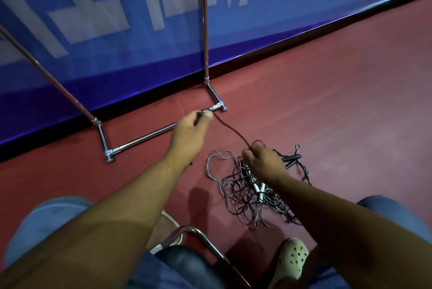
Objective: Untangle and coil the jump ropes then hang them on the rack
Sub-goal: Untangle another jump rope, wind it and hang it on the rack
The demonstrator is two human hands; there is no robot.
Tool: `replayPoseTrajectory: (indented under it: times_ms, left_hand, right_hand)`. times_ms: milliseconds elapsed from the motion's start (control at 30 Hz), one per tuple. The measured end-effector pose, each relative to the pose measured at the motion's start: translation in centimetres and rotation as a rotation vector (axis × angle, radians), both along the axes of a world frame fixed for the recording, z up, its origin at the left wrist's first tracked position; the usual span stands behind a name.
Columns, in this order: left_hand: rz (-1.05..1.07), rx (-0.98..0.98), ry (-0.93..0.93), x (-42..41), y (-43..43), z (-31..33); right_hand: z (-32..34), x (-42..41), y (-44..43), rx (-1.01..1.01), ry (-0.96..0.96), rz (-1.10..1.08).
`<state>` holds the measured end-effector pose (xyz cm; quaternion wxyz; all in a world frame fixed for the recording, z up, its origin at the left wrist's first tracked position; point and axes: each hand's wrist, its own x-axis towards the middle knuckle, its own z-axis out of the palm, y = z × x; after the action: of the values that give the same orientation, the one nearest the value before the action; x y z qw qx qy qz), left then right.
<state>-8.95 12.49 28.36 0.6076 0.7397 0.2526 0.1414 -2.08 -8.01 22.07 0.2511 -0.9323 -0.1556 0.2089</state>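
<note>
I see a smooth, dull red sports floor [327, 106] meeting a blue fabric barrier wall with large white lettering [105, 12]. A chrome-tube chair with a dark seat [187, 263] sits nearest me. The light is dim.

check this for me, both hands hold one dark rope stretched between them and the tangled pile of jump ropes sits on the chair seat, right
One detail is off. The tangled pile of jump ropes lies on the red floor, beyond the chair, not on its seat. The rest stands: left hand and right hand hold one dark rope stretched between them. The head view shows it.
</note>
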Motion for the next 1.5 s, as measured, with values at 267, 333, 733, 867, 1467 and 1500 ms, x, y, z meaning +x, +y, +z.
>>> replayPoseTrajectory:
  times_ms: [267, 333, 733, 867, 1467, 1500]
  left_hand:
    - [0.150, -0.136, 0.098, -2.1, -0.1, -1.4]
    - [-0.006, -0.151, 0.171, -2.8, -2.3, -2.0]
    - [-0.124, -0.349, 0.075, -3.1, -5.1, 0.3]
    - [-0.083, -0.359, 0.012, -2.1, -3.5, 1.4]
    - [0.032, -0.208, 0.147, -2.0, -1.4, 0.2]
    - [-0.018, -0.240, 0.181, -2.6, -2.3, -0.3]
  right_hand:
    - [3.6, -1.7, 1.1, 0.442, 0.441, -0.353]
    - [6.3, -1.7, 3.5, 0.630, 0.531, -0.389]
    - [12.1, 1.8, 6.3, 1.052, 0.521, -0.540]
    - [7.4, -1.1, 5.1, 0.915, 0.682, -0.379]
    - [7.1, -3.4, 4.1, 0.875, 0.520, -0.442]
    - [8.0, -2.9, 4.9, 0.939, 0.543, -0.460]
